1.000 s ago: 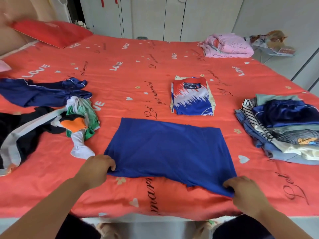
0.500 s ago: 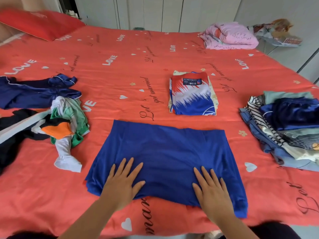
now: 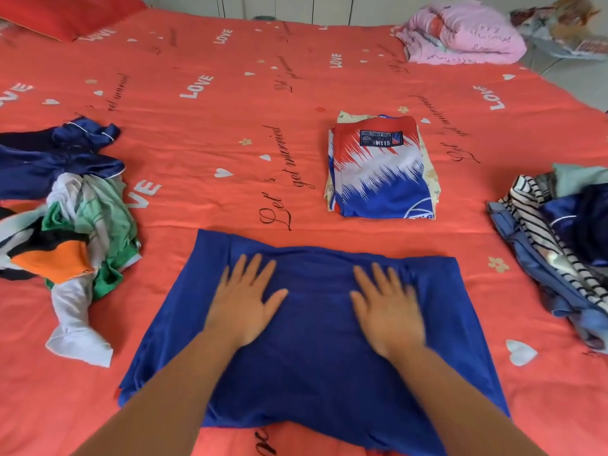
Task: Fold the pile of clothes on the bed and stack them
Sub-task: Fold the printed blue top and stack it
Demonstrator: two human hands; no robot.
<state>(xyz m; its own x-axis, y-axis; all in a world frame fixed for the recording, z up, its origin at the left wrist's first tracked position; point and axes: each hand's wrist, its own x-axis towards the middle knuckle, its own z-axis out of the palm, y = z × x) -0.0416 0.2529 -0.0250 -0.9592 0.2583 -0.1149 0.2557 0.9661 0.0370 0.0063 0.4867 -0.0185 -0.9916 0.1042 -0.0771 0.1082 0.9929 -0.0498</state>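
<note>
Hands (image 3: 243, 304) (image 3: 386, 311) flat (palms down) on blue garment (image 3: 312, 373)

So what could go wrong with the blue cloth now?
The left hand and right hand lie flat on the blue cloth; pushing could bunch up wrinkles along its far edge, which looks rumpled. The white sleeve of the messy pile lies beside it and might get caught in the next fold.
</note>
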